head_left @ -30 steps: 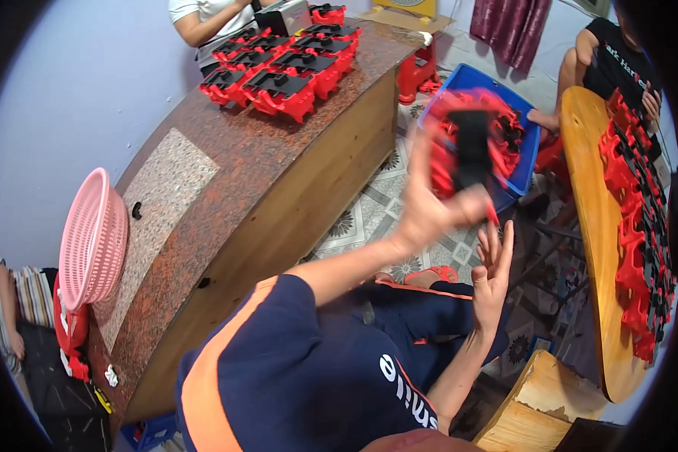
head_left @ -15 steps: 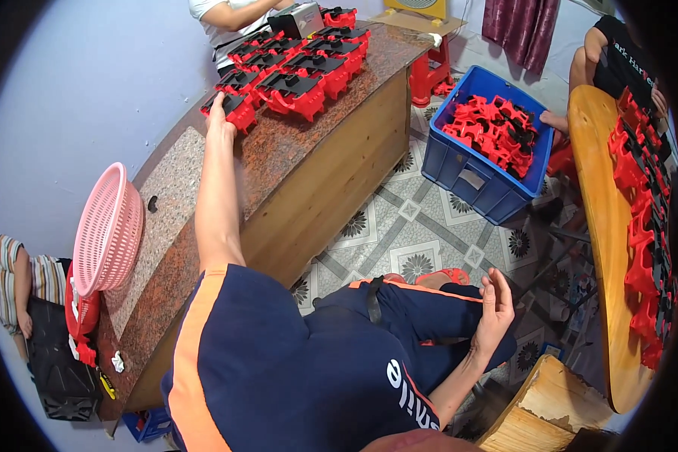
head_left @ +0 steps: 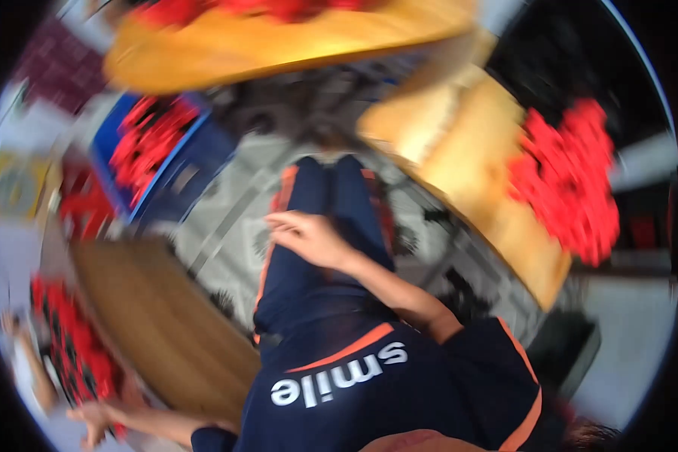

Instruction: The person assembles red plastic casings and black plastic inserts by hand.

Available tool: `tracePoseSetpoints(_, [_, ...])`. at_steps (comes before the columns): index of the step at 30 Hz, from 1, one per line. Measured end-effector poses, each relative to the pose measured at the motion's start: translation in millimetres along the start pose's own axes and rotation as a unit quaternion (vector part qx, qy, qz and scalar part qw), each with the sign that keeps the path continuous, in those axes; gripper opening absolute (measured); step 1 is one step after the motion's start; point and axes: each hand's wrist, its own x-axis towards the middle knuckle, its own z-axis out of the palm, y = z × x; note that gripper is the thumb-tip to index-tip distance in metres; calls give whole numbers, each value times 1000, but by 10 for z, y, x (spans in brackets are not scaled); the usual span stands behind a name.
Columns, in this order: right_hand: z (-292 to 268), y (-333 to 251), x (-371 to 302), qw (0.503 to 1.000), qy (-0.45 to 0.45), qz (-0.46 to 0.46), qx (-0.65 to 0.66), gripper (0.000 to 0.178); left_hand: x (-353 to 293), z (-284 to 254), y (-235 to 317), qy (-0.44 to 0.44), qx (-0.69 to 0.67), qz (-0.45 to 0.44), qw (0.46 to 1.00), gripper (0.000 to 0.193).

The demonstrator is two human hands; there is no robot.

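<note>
Parts (head_left: 75,343), red & blk, massed along counter (head_left: 154,309), lower left of frame. L hand (head_left: 90,420) by their lower end, blurred: fingers parted, seemingly empty; I can't tell re contact. R hand (head_left: 305,235), ctr of frame, above navy trousers (head_left: 297,290): half open, fingers slightly bent, empty. Blue crate (head_left: 181,184), upper left, w/ red pcs (head_left: 154,139) inside.

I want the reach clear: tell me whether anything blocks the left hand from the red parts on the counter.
Nothing visible stands between the left hand and the red parts beside it; blur hides whether they touch.
</note>
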Motion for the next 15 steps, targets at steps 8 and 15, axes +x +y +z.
tracePoseSetpoints(8, [-1819, -424, -1034, 586, 649, -127, -469, 46, -2588, -2286, 4310, -625, -592, -69, 504, 50])
tracePoseSetpoints(15, [-2732, -460, -2000, 413, 638, 75, -645, 52, -3264, -3519, 5130, -823, -558, -98, -29, 58])
